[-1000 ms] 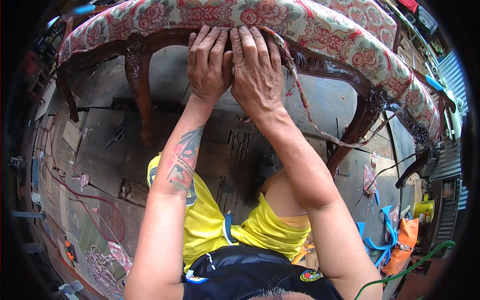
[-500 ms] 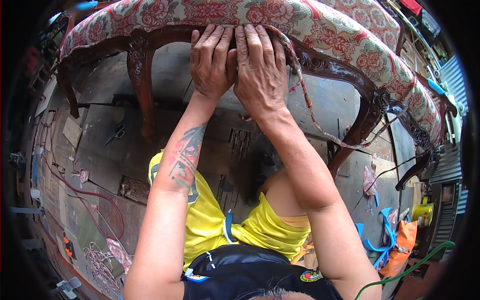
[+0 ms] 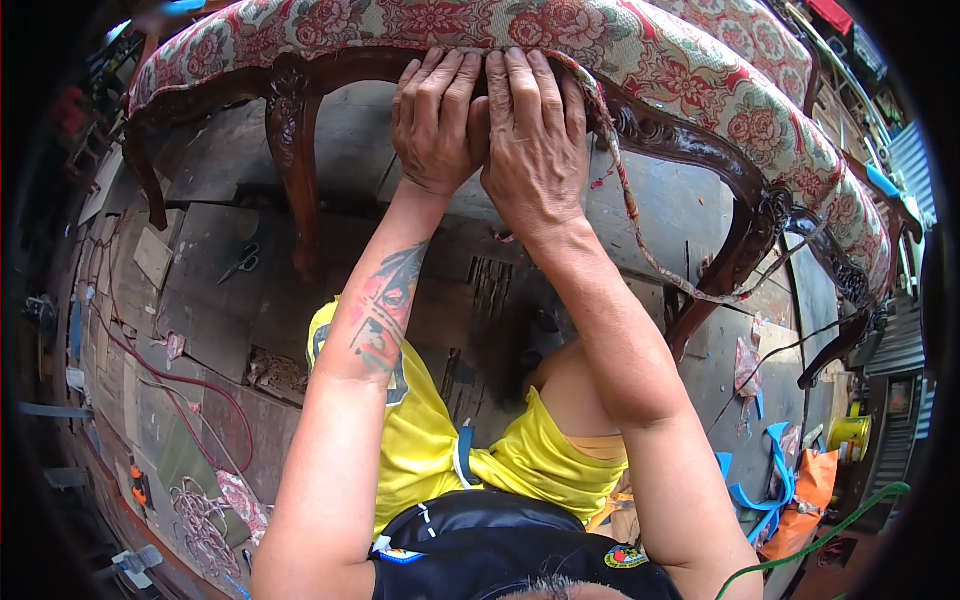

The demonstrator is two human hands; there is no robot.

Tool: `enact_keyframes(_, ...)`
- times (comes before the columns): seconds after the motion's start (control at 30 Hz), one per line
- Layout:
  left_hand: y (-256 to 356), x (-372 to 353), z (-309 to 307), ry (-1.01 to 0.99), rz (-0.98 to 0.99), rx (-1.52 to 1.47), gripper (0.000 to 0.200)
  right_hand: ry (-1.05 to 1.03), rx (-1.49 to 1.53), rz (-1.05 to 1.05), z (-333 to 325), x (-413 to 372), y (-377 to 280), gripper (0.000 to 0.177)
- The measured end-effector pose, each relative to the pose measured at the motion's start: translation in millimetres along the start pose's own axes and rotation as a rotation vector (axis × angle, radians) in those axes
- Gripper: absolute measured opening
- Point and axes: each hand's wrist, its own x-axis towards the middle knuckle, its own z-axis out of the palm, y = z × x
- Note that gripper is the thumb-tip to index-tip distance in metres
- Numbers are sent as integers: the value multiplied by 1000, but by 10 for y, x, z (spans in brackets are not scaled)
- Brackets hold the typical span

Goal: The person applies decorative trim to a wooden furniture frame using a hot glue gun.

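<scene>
A floral upholstered seat (image 3: 570, 30) with a dark carved wooden frame (image 3: 680, 135) spans the top of the view. My left hand (image 3: 440, 125) and my right hand (image 3: 535, 140) lie side by side on the frame's front rail, fingertips pressed along the lower edge of the fabric. Fabric-covered piping (image 3: 628, 195) runs out from beside my right fingers, hangs loose in a curve and reaches the right front leg. The fingers of both hands are close together and bent; whatever lies under them is hidden.
Scissors (image 3: 240, 263) lie on the plank floor (image 3: 215, 330) at the left. A red hose (image 3: 165, 385) and tangled cord (image 3: 203, 520) are nearby. Blue strips (image 3: 770, 490), an orange piece (image 3: 805, 490), a yellow tin (image 3: 850, 435) and a green cord (image 3: 830, 535) are at the right.
The whole view has shifted slightly, so the seat and floor appear a little further right. Both hands stay at the fabric edge, with the fingers only slightly moved.
</scene>
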Motion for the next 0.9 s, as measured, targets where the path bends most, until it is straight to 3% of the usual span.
enact_keyframes(0.9,-7,51,-55,-32,-8,-45,37,46,-55,-17,21,18,25,53)
